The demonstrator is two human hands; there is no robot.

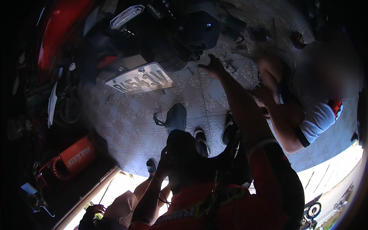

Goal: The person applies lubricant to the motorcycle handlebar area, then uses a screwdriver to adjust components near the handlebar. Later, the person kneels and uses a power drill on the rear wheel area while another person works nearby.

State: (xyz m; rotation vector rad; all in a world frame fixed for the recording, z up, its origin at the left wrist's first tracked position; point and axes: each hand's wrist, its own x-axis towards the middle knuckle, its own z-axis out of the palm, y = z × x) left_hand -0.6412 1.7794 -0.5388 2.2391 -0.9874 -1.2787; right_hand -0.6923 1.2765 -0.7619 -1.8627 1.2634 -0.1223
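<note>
My right arm stretches forward in a red and black sleeve. My right hand (212,67) is just below the dark rear parts of a motorcycle (197,30), its fingers apart and curved; dim light hides whether it touches them. I see nothing held in it. My left hand (165,161) is low, beside a dark rounded shape (184,153) that may be my knee; shadow hides its fingers. A white licence plate (142,78) hangs tilted from the motorcycle, left of my right hand. A small metal muffler-like part with a pale trim (127,17) is above it.
At right a co-worker in a white shirt (318,119) crouches, hands (262,95) close to my forearm. Another person's bare legs (126,199) are at lower left. An orange-red box (71,158) stands at left. Dark shoes (201,142) and a grey-blue rounded thing (176,118) are over the patterned tiles.
</note>
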